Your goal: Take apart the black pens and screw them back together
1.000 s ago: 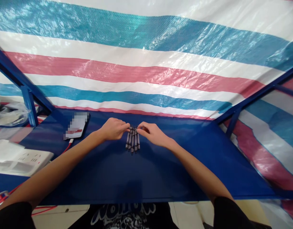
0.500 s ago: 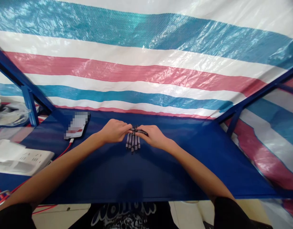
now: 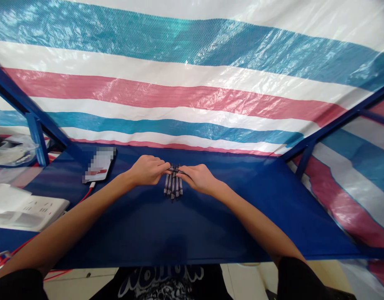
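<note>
Several slim pens (image 3: 173, 186) with dark tips and pale, see-through-looking barrels lie side by side on the blue table, roughly pointing towards me. Across their far ends runs one more dark, thin pen (image 3: 175, 170), held level between my two hands. My left hand (image 3: 149, 170) pinches its left end between thumb and fingers. On the other side, my right hand (image 3: 200, 179) has thumb and fingertips closed on its right end. My fingers cover both ends of this pen, and its small details are too fine to make out.
A phone (image 3: 100, 164) with a red charging cable (image 3: 86, 194) lies at the table's left. Nearer me stands a white power strip (image 3: 45, 210). Blue frame bars (image 3: 332, 129) flank the blue table (image 3: 210, 233), and a striped plastic sheet (image 3: 185, 96) closes the back.
Less of the dark pen shows under my right fingers, and my fingertips have shifted slightly along it. The row of pens stays put; the view has moved a little.
</note>
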